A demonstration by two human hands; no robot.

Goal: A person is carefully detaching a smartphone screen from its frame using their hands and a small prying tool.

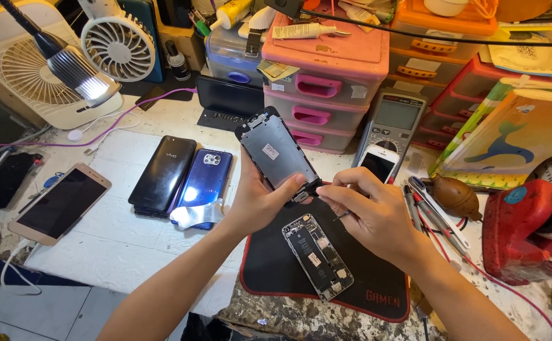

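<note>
head view: a screen panel (277,153) is pinched by the left hand (258,201); a thin tool (344,215) is pinched by the right hand (372,211) above an opened phone (317,256)

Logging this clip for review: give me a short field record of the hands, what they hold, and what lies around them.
left hand: holds screen panel raised and tilted, back side showing
right hand: holds thin tool at the panel's lower edge
below hands: opened phone on black mat
left of mat: blue phone, black phone, gold phone
behind: pink drawers, multimeter
</note>
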